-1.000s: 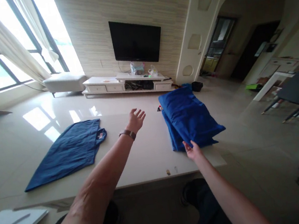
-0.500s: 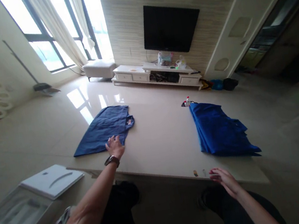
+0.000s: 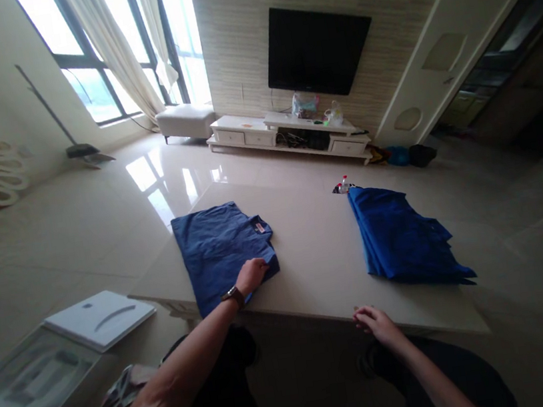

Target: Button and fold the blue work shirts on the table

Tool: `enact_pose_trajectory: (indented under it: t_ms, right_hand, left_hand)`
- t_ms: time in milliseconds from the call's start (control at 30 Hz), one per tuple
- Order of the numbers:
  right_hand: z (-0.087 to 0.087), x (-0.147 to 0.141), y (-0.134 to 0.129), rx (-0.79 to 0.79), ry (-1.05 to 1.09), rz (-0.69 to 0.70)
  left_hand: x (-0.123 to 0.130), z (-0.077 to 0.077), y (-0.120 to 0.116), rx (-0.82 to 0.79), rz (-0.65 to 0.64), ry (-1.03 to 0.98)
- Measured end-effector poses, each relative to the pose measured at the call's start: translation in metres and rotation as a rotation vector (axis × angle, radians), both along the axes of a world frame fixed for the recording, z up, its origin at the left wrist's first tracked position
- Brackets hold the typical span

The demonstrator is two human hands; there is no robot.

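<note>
A dusty-blue collared shirt (image 3: 219,244) lies folded on the left part of the pale table (image 3: 307,239), with a label at its collar. My left hand (image 3: 252,275), a watch on its wrist, is closed on the shirt's near right part, by the shoulder. At the front table edge, my right hand (image 3: 375,325) has its fingers curled together; whatever they hold, if anything, is hidden. A stack of brighter blue folded clothes (image 3: 397,236) rests on the table's right side, beyond my right hand.
Small bottles with red caps (image 3: 344,183) stand behind the blue stack. To the left are a white box (image 3: 100,318) and a clear-topped bin (image 3: 35,391). Across the floor stands a low white TV cabinet (image 3: 241,133), with a padded bench (image 3: 186,121) beside it.
My left hand has closed on the shirt and pulled it right and nearer, turning it. My right hand has moved left over the spot where two small items lay, and its fingers have curled.
</note>
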State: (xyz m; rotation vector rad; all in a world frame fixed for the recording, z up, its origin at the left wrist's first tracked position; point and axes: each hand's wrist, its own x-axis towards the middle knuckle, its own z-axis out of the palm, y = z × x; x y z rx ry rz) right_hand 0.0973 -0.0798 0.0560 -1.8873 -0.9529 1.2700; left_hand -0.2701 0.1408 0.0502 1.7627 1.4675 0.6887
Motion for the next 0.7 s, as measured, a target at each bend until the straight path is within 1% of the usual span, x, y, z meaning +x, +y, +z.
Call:
enact_pose_trajectory:
  t_ms: [67,100,167,233,300,333,400,433,467,500,533,567,633,667,700]
  right_hand:
    - [-0.002,-0.028,0.016,0.033,0.044,0.034]
    - [-0.002,-0.043,0.025,0.061,0.083,0.025]
    - [0.0,-0.072,0.045,0.096,0.191,0.001]
    - [0.002,-0.094,0.065,0.145,0.257,0.003]
    - [0.005,-0.105,0.083,0.231,0.208,-0.007]
    - [0.007,-0.107,0.089,0.265,0.164,-0.023]
    - [0.016,-0.103,0.093,0.301,0.087,-0.075]
    - [0.024,-0.1,0.091,0.317,0.07,-0.086]
    - [0.035,-0.095,0.086,0.341,0.062,-0.068]
    - [0.049,-0.09,0.078,0.371,0.054,-0.016]
    - [0.066,-0.084,0.067,0.407,0.042,0.076]
    - [0.085,-0.078,0.054,0.436,0.025,0.211]
    - [0.126,-0.064,0.026,0.429,0.001,0.486]
    - [0.146,-0.056,0.011,0.421,-0.004,0.579]
    - [0.164,-0.046,-0.003,0.433,-0.016,0.607]
  left_hand:
    - [0.035,0.0,-0.023,0.019,-0.067,-0.025]
    - [0.051,0.001,-0.036,0.029,-0.088,-0.045]
    - [0.081,0.002,-0.064,0.035,-0.108,-0.133]
    - [0.105,0.004,-0.09,0.001,-0.137,-0.263]
    - [0.118,0.005,-0.108,-0.057,-0.207,-0.391]
    - [0.119,0.006,-0.113,-0.092,-0.243,-0.433]
    - [0.113,0.01,-0.112,-0.129,-0.254,-0.444]
    - [0.105,0.014,-0.107,-0.11,-0.232,-0.415]
    - [0.095,0.02,-0.1,-0.054,-0.205,-0.367]
    - [0.084,0.027,-0.093,0.039,-0.191,-0.303]
    - [0.073,0.037,-0.085,0.146,-0.201,-0.231]
    - [0.063,0.048,-0.079,0.246,-0.251,-0.15]
    - [0.049,0.073,-0.072,0.381,-0.392,0.006]
    - [0.046,0.086,-0.072,0.414,-0.471,0.067]
    - [0.046,0.098,-0.074,0.432,-0.556,0.109]
